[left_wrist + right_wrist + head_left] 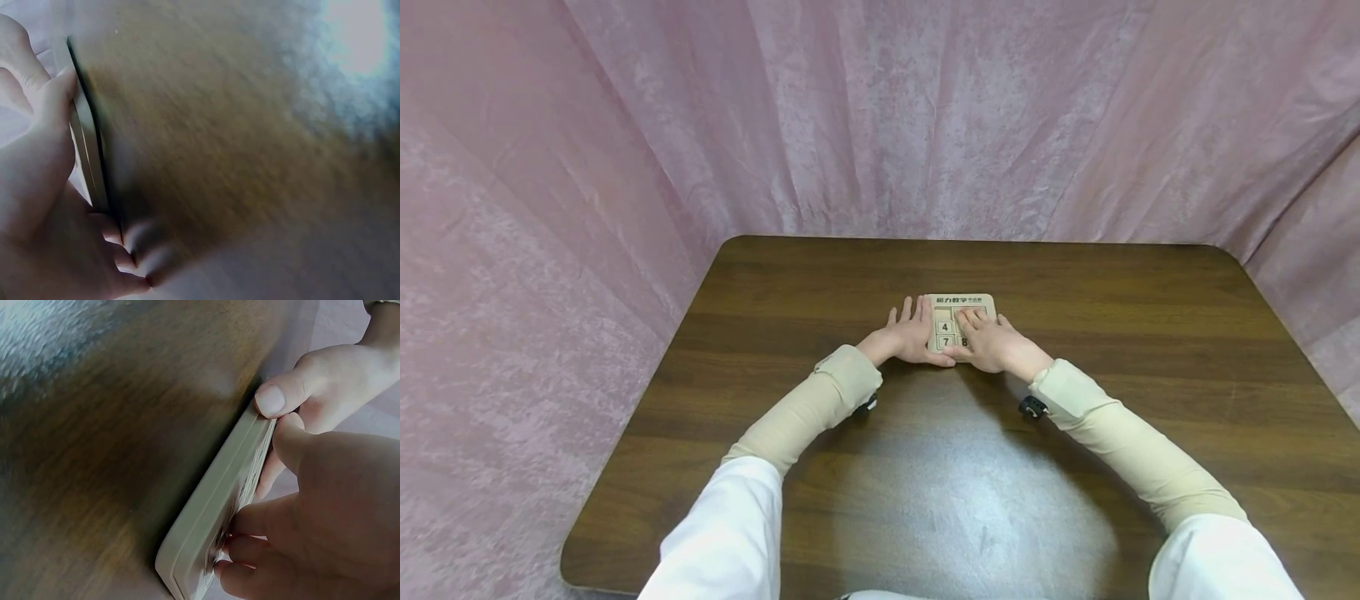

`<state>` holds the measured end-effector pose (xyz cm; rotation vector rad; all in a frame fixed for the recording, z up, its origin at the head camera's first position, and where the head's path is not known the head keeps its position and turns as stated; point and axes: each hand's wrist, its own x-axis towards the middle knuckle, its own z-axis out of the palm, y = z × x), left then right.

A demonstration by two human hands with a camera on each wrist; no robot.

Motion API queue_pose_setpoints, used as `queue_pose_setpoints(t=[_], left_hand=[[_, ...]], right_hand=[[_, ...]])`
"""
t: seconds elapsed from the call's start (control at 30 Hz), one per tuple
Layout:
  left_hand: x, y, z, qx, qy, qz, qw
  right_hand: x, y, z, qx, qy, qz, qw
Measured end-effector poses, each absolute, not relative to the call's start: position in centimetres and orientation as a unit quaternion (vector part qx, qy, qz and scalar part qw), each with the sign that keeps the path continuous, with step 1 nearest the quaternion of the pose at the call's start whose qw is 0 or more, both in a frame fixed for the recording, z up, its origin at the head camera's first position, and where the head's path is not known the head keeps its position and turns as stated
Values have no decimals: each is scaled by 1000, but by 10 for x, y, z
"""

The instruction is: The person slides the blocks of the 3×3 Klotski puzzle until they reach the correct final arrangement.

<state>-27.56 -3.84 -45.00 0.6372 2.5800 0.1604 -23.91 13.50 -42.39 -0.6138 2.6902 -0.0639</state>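
Observation:
A pale wooden sliding number puzzle lies flat on the table, printed lettering along its far edge. Tiles 4, 7 and 8 show; an empty slot is at the upper left of its grid. My left hand rests along the left edge, fingers straight and spread, thumb at the near edge. Over the right part, my right hand touches the tiles with extended fingertips, covering several. The right wrist view shows both thumbs meeting at a corner of the puzzle frame.
The dark brown wooden table has rounded corners and a bright reflection in front of the hands. Pink velvety curtains hang behind it and at both sides. A small black device sits under the right wrist.

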Motion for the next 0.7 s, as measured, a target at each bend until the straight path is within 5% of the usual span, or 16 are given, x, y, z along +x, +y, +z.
queue_pose_setpoints(t=[0.7], left_hand=[[-272, -37, -446, 225, 939, 44, 258]], right_hand=[[-241, 131, -425, -232, 955, -35, 183]])
